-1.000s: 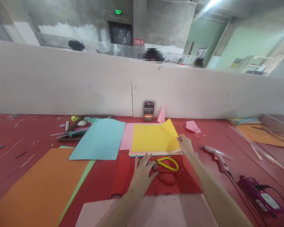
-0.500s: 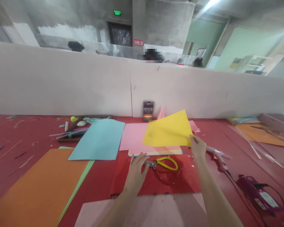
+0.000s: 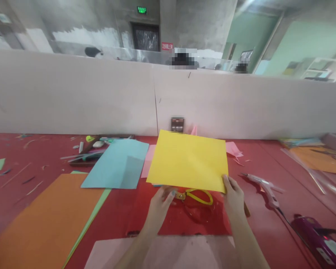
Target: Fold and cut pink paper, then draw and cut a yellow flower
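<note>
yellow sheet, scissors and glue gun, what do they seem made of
Yellow sheet: matt-looking paper or thin card, judging by its thin, straight edges. Scissors: handles look like smooth plastic, maybe rubber-coated, from their even yellow; the pivot looks metal, from its sheen. Glue gun: probably moulded plastic, smooth, from its uniform pale pink body.

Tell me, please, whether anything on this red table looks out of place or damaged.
Yes, mildly: loose scraps lie strewn over the left of the table, and an irregular pink piece lies with thin offcuts just right of the yellow sheet. They look like stray litter.
</note>
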`<state>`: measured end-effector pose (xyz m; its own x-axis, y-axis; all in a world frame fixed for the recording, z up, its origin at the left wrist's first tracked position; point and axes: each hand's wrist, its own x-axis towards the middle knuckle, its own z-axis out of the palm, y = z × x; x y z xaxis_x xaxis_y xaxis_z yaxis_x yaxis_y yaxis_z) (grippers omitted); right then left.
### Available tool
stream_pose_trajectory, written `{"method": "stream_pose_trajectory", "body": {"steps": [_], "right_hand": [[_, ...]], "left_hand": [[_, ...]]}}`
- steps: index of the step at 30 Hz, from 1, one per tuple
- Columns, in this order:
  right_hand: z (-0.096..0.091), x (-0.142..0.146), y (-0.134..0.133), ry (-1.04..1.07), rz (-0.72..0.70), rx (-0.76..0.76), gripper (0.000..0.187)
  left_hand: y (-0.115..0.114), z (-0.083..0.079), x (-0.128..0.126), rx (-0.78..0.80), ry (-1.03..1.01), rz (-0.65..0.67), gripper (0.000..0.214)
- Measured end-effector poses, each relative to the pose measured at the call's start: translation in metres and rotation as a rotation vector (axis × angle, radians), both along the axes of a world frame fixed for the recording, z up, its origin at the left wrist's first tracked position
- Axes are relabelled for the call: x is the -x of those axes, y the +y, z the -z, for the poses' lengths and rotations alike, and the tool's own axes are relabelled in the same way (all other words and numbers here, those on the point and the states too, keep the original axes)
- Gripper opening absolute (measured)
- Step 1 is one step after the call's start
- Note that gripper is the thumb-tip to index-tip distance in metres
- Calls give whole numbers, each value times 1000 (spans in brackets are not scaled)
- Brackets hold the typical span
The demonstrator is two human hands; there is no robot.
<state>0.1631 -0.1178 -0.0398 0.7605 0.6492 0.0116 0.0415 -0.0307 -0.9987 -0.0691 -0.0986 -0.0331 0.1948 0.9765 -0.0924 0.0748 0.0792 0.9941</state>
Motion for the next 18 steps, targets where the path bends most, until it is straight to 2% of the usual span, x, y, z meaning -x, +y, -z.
{"method": "stream_pose_trajectory", "body": {"steps": [3,5,9,14,16,18], "right_hand": [[-5,15,-3,24,-27,-12,38],[-7,25,-7,-19,-63,-46,37],[-6,37,-13,-82,-129,-79,40],[-9,37,-12,-51,-94,-98,38],[-10,36,-11,-36,-61,-92,35],[-10,34,-10,-29,-43,-79,33]], "left_hand": [[-1,-4,-2,211,-304,44,40],[-3,-6,-1,248,-377,34,38],[-2,-8,3,175,-392,-118,43],[11,-3,15,86,-407,-366,45],[16,-2,23,49,-380,-403,42],[19,-2,29,-24,-237,-404,40]]}}
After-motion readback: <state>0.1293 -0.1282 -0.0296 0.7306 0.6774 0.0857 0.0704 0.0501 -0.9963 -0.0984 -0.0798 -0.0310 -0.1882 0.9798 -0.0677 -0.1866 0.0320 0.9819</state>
